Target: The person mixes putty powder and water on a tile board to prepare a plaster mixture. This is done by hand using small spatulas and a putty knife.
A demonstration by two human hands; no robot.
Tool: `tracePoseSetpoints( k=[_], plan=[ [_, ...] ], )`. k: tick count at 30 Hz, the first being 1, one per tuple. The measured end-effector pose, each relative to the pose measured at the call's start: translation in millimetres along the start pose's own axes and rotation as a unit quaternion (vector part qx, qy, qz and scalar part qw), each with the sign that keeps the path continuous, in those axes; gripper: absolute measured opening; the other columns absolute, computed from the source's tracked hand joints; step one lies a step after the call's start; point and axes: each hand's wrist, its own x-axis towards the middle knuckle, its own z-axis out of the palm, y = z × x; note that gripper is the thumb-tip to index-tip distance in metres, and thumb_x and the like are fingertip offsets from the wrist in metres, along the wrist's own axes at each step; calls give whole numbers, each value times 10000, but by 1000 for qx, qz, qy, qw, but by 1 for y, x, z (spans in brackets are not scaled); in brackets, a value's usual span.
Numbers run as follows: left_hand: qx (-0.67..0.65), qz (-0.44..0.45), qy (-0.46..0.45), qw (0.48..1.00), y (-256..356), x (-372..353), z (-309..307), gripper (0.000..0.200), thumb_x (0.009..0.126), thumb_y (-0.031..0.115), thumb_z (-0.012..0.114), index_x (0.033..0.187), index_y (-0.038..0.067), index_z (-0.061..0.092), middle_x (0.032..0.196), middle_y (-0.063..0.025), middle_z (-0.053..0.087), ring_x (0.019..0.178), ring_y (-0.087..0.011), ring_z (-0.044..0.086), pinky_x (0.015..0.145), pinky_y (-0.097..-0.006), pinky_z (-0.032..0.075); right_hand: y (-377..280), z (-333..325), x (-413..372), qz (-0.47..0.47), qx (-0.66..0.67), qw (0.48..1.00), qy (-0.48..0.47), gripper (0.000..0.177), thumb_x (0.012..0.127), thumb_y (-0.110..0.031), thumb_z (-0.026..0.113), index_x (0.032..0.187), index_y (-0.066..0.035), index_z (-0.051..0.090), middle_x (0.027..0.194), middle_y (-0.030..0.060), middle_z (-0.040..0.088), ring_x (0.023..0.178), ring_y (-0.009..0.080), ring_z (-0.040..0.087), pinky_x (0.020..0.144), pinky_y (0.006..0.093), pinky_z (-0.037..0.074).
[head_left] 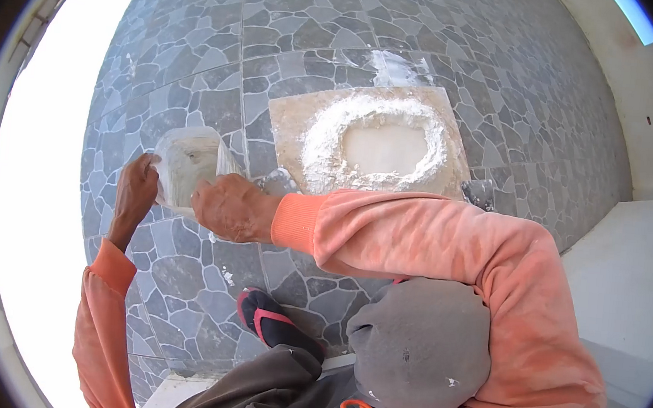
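Note:
A translucent, whitish plastic container (206,141) is tilted with its mouth facing up toward me, its inside smeared with pale residue. My left hand (140,181) is closed on its left rim. My right hand (234,207) grips the opposite side, knuckles up, fingers curled over the edge. To the right of the container lies a tan board (290,127) bearing a ring of white powder (324,145). The ring surrounds a smooth, pale, roughly rectangular middle (384,148). A small grey, powder-dusted object (280,181) is partly hidden behind my right wrist.
Grey stone-patterned tiles (304,15) make up the floor, with a white smear (400,69) beyond the board. A dark object (480,192) sits by the board's right corner, near my sleeve. My sandalled foot (277,320) rests below the container. A pale wall (609,81) rises at right.

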Motion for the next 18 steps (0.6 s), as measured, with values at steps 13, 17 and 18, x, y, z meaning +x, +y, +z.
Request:
tracePoseSetpoints(
  k=[13,17,18],
  plan=[
    [72,25,17,997,-50,-5,-18,288,892,103,525,1139,-5,626,926,-217,681,797,-320,672,762,-391,505,-12,-55,17,-47,107,993,-37,205,762,-109,644,892,49,666,790,195,652,732,323,693,593,433,551],
    [180,79,17,980,-48,2,-37,342,871,160,604,1180,11,604,1006,-222,669,850,-322,674,772,-401,515,41,-157,-12,63,61,971,-220,204,830,-132,620,894,58,658,833,242,644,754,359,680,679,437,548],
    [228,104,32,968,-29,1,-46,363,866,177,625,1189,14,598,1031,-223,665,865,-321,674,776,-405,518,50,-178,-25,95,34,964,-245,211,847,-138,606,892,62,656,832,247,639,759,364,673,692,434,545]
  ],
)
